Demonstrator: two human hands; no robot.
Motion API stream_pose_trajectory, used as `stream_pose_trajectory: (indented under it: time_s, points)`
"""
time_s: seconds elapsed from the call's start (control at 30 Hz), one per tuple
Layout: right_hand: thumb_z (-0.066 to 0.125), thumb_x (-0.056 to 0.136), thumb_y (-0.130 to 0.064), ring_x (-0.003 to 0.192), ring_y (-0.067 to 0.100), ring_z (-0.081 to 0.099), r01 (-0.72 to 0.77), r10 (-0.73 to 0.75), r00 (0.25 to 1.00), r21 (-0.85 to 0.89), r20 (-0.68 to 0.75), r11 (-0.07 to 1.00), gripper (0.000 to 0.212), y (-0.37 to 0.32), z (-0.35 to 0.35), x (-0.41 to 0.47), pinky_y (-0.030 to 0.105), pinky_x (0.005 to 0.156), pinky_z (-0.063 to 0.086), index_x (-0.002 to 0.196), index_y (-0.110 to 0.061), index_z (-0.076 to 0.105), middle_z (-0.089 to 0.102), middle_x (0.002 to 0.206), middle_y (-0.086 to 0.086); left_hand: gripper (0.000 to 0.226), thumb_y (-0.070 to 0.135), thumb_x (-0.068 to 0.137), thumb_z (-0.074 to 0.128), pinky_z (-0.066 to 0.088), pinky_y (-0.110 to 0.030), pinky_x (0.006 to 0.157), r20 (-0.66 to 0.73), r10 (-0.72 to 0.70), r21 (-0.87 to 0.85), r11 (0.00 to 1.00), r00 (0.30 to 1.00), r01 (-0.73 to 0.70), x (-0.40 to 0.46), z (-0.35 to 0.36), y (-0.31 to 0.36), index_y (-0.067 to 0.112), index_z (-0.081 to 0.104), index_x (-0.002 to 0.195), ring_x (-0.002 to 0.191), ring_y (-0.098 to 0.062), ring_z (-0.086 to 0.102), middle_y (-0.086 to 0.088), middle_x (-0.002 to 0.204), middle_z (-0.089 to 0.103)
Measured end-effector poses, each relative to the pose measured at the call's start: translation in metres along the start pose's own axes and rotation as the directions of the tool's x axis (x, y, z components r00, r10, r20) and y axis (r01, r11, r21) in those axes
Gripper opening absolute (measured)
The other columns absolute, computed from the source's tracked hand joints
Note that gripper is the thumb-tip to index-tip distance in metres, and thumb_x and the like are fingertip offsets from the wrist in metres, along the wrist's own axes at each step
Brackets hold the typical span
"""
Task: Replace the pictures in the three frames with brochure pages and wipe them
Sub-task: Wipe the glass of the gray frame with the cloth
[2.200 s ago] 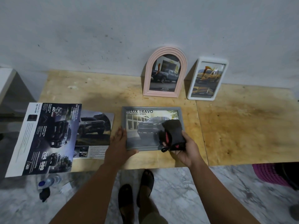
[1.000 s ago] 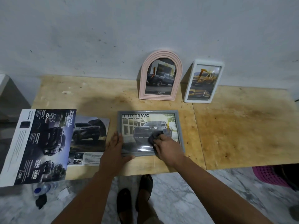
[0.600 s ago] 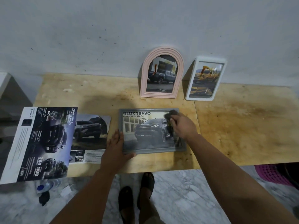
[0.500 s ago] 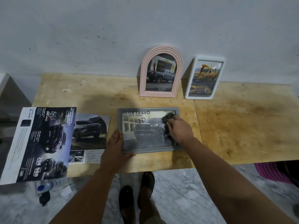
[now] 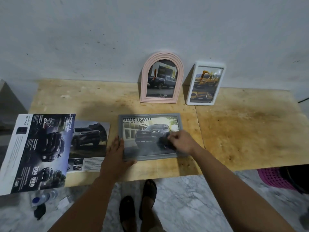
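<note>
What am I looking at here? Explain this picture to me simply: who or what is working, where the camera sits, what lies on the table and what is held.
No machine here: a person works with two bare hands. The one camera is worn on the head and looks down, so you see both arms and the feet below.

On the wooden table a grey frame lies flat, showing a truck brochure page. The left hand rests on its left edge and near corner to steady it. The right hand grips a dark cloth and presses it on the glass, wiping.

A pink arched frame and a white frame stand leaning against the wall, each with a truck picture. Loose brochure pages lie at the left.
</note>
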State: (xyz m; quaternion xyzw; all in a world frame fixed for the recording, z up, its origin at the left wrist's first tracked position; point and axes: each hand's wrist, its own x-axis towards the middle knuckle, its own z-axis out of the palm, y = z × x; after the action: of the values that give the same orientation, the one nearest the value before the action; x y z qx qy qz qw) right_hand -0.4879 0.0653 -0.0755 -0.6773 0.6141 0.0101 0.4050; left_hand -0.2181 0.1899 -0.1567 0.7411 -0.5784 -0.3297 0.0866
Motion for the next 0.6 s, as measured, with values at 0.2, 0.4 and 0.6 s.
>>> stream_pose_trajectory:
  time_s: [0.2, 0.4, 0.6]
  points:
    - [0.048, 0.104, -0.029, 0.095, 0.032, 0.063, 0.069, -0.147, 0.946, -0.263, -0.290, 0.962, 0.031, 0.007, -0.011, 0.047, 0.038, 0.077, 0.052, 0.119, -0.015, 0.073, 0.065, 0.115, 0.011, 0.112, 0.057, 0.084, 0.070, 0.011, -0.045, 0.124, -0.010, 0.019, 0.009, 1.000, 1.000, -0.018, -0.001, 0.000, 0.000, 0.013, 0.001, 0.160, 0.155, -0.021, -0.005, -0.003, 0.168, -0.010]
    - [0.043, 0.105, -0.032, 0.094, 0.030, 0.065, 0.162, -0.255, 0.944, -0.379, -0.211, 0.911, 0.033, 0.013, 0.027, 0.031, 0.042, 0.074, 0.056, 0.114, -0.019, 0.072, 0.063, 0.121, 0.003, 0.112, 0.059, 0.084, 0.068, 0.005, -0.043, 0.125, -0.022, 0.054, 0.004, 0.999, 0.998, -0.054, 0.000, 0.005, -0.009, 0.015, -0.001, 0.161, 0.155, -0.020, -0.006, -0.005, 0.168, -0.010]
    - [0.053, 0.102, -0.027, 0.095, 0.026, 0.065, 0.192, -0.181, 0.981, -0.280, 0.064, 0.941, 0.026, 0.018, 0.011, 0.003, 0.036, 0.081, 0.053, 0.107, -0.019, 0.077, 0.072, 0.108, 0.005, 0.112, 0.062, 0.083, 0.067, 0.006, -0.044, 0.124, -0.028, 0.040, -0.012, 0.999, 0.999, -0.041, -0.002, 0.004, -0.003, 0.015, 0.001, 0.161, 0.155, -0.022, -0.005, -0.003, 0.168, -0.010]
